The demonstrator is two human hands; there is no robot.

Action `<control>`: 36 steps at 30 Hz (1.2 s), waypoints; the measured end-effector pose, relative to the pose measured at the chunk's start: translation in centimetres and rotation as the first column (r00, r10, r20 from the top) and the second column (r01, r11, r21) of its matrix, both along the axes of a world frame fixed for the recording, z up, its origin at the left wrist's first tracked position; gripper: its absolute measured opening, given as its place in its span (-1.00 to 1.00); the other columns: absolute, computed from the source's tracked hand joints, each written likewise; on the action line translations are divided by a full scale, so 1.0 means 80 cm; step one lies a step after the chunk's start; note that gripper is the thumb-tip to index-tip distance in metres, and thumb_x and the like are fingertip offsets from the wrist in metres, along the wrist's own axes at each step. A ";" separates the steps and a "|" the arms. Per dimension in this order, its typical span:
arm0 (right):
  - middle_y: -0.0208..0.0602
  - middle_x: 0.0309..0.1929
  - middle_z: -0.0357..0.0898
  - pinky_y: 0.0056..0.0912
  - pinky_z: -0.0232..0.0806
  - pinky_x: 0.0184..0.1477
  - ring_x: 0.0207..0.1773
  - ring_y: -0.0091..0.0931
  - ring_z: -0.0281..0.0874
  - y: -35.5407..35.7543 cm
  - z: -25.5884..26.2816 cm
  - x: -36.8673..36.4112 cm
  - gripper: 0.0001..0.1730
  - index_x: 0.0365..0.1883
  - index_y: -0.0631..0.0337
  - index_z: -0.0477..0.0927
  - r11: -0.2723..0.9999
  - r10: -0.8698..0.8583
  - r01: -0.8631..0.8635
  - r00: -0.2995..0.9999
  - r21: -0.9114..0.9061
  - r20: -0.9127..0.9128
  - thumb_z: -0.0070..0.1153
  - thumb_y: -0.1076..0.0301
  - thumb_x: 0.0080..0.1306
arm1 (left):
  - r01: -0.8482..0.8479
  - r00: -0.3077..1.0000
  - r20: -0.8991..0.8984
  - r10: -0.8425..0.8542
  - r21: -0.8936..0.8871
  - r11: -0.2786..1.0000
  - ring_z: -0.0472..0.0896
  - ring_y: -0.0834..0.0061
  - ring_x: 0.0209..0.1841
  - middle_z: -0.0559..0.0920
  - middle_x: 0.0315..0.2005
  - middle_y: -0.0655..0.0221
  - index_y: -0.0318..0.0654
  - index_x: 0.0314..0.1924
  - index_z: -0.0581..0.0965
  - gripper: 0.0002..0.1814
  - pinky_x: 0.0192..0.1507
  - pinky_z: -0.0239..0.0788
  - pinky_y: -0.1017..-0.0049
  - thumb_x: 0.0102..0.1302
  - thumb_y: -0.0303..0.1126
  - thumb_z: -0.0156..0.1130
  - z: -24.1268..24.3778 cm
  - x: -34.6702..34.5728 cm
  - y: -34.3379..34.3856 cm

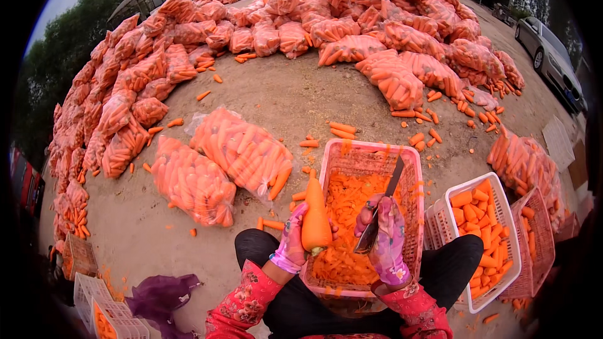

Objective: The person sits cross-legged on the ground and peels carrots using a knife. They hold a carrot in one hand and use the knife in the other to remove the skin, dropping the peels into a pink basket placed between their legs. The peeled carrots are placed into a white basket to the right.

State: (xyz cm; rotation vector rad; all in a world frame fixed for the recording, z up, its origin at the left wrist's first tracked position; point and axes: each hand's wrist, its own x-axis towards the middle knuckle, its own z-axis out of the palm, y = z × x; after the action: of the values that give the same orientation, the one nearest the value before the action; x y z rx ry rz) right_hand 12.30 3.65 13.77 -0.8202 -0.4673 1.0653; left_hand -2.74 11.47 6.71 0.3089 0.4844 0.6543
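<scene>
My left hand (293,238), in a pink and purple floral glove, grips a large whole carrot (315,219), its stem end towards me and its tip pointing away. My right hand (387,235), gloved alike, is closed around a knife (395,176); its long dark part points up and away, and its other end shows below the fingers. Both hands are above a pink plastic crate (418,197) between my knees, which holds a heap of orange carrot peelings (346,263). The knife and the carrot are apart.
A white plastic crate (516,249) of cut carrot pieces (490,240) stands right of my knee, beside a pink crate (541,268). Two filled bags of carrots (242,148) lie front left. Piled bags (292,37) curve around the yard. A purple cloth (162,301) and crates are lower left.
</scene>
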 end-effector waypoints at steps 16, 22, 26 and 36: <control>-0.31 -0.56 0.41 -0.51 0.27 -0.58 -0.63 -0.52 0.38 -0.016 -0.111 -0.011 -0.69 -0.23 0.25 0.32 0.987 -0.064 0.096 0.971 -0.132 0.230 -0.20 0.13 0.41 | -0.091 0.996 0.009 0.094 -0.175 0.980 0.53 0.51 -0.13 0.55 -0.12 0.38 -0.20 0.08 0.40 -0.61 -0.07 0.38 0.51 0.37 -0.13 -0.08 -0.073 0.072 -0.080; -0.36 -0.58 0.37 -0.52 0.24 -0.59 -0.63 -0.52 0.36 0.000 -0.105 -0.007 -0.70 -0.21 0.25 0.32 0.987 -0.036 0.056 0.990 -0.150 0.138 -0.19 0.15 0.40 | -0.031 0.999 0.024 0.039 -0.275 0.961 0.53 0.48 -0.15 0.56 -0.14 0.42 -0.14 0.07 0.42 -0.61 -0.09 0.38 0.46 0.37 -0.11 -0.08 -0.123 0.071 -0.076; -0.38 -0.58 0.38 -0.53 0.24 -0.60 -0.62 -0.51 0.38 -0.002 -0.122 -0.005 -0.74 -0.19 0.21 0.35 0.986 -0.028 0.040 0.997 -0.164 0.075 -0.15 0.18 0.39 | -0.064 0.998 -0.019 0.061 -0.299 0.952 0.54 0.53 -0.20 0.55 -0.17 0.42 -0.19 0.03 0.42 -0.64 -0.18 0.42 0.49 0.36 -0.15 -0.02 -0.120 0.073 -0.075; -0.37 -0.56 0.39 -0.46 0.28 -0.56 -0.55 -0.51 0.39 0.083 -0.269 0.134 -0.78 -0.24 0.18 0.39 0.930 -0.366 0.354 0.887 -0.095 -0.281 0.06 0.26 0.28 | 0.243 0.969 0.087 -0.232 -0.157 0.957 0.59 0.32 -0.30 0.54 -0.27 0.21 -0.18 0.14 0.29 -0.54 -0.31 0.52 0.27 0.36 -0.07 -0.07 -0.065 0.058 -0.086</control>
State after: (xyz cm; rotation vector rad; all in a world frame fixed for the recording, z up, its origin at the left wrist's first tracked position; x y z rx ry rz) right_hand 23.00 10.25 -7.77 -0.7333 -0.0337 0.8310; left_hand 1.89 4.58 1.53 0.1815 0.4259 0.3858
